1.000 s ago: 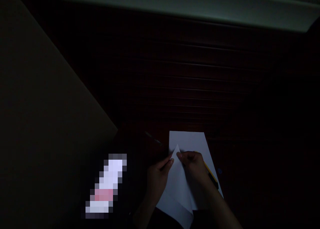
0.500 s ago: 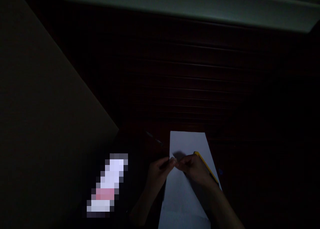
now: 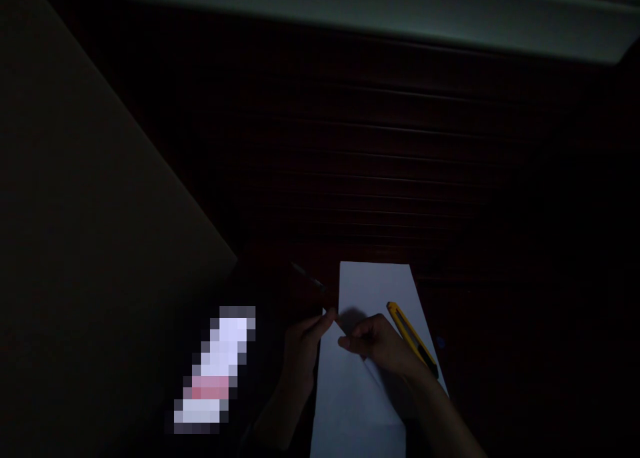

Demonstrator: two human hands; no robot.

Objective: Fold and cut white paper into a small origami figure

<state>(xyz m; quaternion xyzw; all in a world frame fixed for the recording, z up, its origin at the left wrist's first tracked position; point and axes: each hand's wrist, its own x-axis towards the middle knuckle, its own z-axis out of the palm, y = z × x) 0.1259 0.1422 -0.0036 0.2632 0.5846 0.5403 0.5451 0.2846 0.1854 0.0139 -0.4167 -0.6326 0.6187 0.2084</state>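
Upper sheet (image 3: 345, 398) — lengthwise away, corner foremost

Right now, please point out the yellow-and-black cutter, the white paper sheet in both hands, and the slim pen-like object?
Yellow-and-black cutter (image 3: 412, 337): head view, middle of its body.
White paper sheet (image 3: 354, 397): head view, its broad face.
Slim pen-like object (image 3: 310, 277): head view, middle of its dim shaft.

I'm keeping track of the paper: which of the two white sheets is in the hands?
The upper sheet, held near its far end by the left hand and right hand; the lower sheet has the yellow cutter lying on it.
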